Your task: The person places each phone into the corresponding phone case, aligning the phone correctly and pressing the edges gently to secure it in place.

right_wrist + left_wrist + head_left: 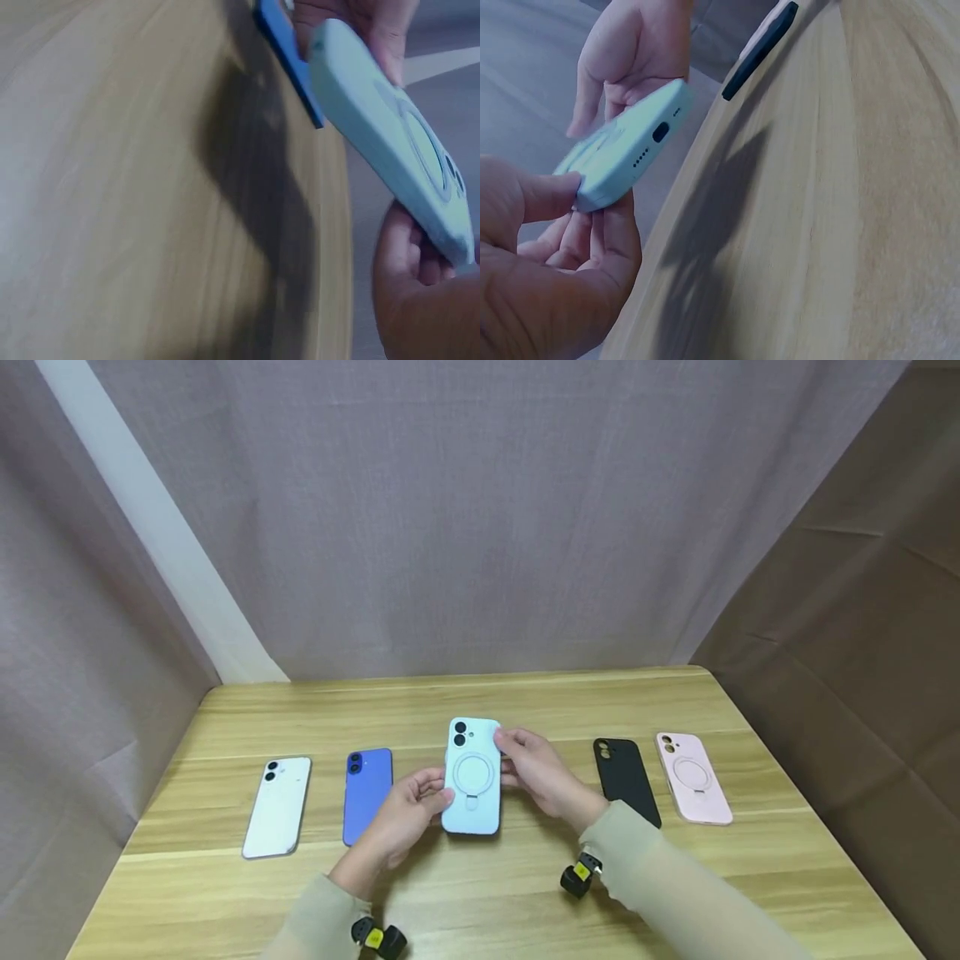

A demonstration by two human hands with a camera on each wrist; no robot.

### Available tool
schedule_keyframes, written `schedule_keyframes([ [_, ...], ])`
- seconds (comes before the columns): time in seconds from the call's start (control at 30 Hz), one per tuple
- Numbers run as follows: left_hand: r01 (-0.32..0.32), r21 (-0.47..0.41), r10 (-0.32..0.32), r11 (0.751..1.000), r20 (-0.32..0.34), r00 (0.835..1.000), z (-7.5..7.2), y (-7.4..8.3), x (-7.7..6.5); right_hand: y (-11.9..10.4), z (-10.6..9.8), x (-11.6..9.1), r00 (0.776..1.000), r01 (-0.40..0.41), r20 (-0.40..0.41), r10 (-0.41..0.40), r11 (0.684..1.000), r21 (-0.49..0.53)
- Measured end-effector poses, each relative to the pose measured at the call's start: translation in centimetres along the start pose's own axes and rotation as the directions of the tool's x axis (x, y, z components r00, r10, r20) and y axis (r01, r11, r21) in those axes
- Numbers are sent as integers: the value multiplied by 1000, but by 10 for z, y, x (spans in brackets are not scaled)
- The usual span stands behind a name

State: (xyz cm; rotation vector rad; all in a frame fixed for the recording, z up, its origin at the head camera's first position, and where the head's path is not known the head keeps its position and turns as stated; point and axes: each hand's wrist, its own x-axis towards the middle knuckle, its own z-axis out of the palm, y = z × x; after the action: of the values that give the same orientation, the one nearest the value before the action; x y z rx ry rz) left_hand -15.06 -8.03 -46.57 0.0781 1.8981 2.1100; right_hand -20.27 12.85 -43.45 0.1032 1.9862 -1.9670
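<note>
A phone in a light blue case [472, 817] is held back up above the table, its two dark lenses showing through the camera cutout and a ring on its back. My left hand [408, 814] grips the lower left edge, thumb on the back and fingers underneath. On the opposite side, my right hand [542, 772] pinches the upper right edge, with its thumb near the corner. In the left wrist view, the bottom end of the case [634, 161] shows a port opening and small speaker holes. The right wrist view shows the long side of the case [360, 112].
A white phone [276, 810] and a blue phone [367, 797] lie back up on the left of the wooden table [495, 902]. To the right lie a black phone case [626, 777] and a pink case with a ring [693, 777]. Grey curtain [480, 527] hangs behind.
</note>
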Motion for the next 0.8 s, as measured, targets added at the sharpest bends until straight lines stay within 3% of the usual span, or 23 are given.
schedule_keyframes([
  [0.17,-9,-21,8,1000,-66,998,4,-3,3,9,1,-4,998,-3,65,8,997,-78],
  [0.3,-31,102,41,994,-102,994,8,-4,4,14,0,-6,997,26,78,-16,992,-127],
  [0.53,-78,336,108,938,-72,992,9,-6,2,23,3,-6,993,111,67,-96,959,-262],
  [0.7,-69,461,130,885,-103,986,12,-7,3,25,6,-2,994,105,14,-107,932,-348],
  [0.8,-70,497,146,865,-116,982,14,-7,4,26,8,0,995,83,-15,-95,922,-377],
])
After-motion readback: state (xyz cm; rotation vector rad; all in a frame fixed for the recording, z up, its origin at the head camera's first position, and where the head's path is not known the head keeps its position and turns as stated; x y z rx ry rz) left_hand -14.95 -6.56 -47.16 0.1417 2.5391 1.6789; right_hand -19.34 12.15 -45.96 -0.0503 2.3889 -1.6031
